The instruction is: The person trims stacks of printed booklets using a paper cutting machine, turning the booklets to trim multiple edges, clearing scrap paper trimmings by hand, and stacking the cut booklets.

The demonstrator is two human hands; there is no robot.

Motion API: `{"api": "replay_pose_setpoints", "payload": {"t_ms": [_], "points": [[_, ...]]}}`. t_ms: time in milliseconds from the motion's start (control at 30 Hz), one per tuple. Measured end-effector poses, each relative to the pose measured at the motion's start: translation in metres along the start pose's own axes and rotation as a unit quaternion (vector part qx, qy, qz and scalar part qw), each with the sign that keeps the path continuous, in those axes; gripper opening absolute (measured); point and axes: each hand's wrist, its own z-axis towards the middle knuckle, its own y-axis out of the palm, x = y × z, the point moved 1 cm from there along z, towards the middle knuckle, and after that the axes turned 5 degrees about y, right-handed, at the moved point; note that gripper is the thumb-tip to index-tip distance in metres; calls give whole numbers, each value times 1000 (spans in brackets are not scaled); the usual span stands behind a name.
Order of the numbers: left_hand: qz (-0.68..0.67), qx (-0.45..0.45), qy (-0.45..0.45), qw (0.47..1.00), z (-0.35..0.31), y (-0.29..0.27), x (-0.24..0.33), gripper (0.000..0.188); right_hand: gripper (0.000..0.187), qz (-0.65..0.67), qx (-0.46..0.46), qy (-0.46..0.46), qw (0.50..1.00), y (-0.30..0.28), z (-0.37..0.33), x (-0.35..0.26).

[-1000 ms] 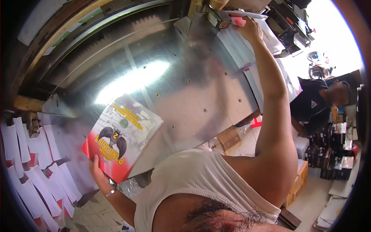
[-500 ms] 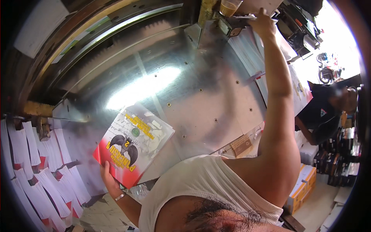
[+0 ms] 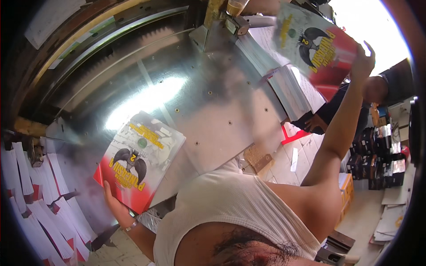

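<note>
A paperback book (image 3: 133,162) with a grey, white and red cover lies on the metal table at the left, a dark winged emblem and yellow lettering on it. My left hand (image 3: 116,205) grips its lower left edge, with some fingers hidden. Up at the right, my right hand (image 3: 363,62) holds a second book (image 3: 313,51) with the same cover by its red end. This book is raised over a stack of papers (image 3: 284,86) along the table's right side, and its thickness is hard to make out.
A metal machine table (image 3: 213,128) with small round holes spreads before me. White booklets with red covers (image 3: 49,217) stand in rows at the lower left. A glass of brown drink (image 3: 236,7) stands at the top. Another person (image 3: 375,91) is at the right, near dark stacked goods (image 3: 372,153).
My right hand has come back from the far top toward the right, now with a book in it. My left hand stays on its book. The view has shifted slightly.
</note>
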Motion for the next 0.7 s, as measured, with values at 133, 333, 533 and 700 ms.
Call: {"api": "replay_pose_setpoints", "payload": {"t_ms": [133,333,533,700], "points": [[136,-11,111,984,7,-19,-9,53,25,129,-63,125,982,23,-55,6],[126,-20,206,970,9,-13,-13,38,27,451,-195,353,797,119,-234,-59],[67,9,349,935,-47,-9,9,44,35,173,-358,41,917,161,-239,-110],[114,-36,466,877,-85,-7,36,50,74,437,-384,-42,812,111,-221,-310]]}}
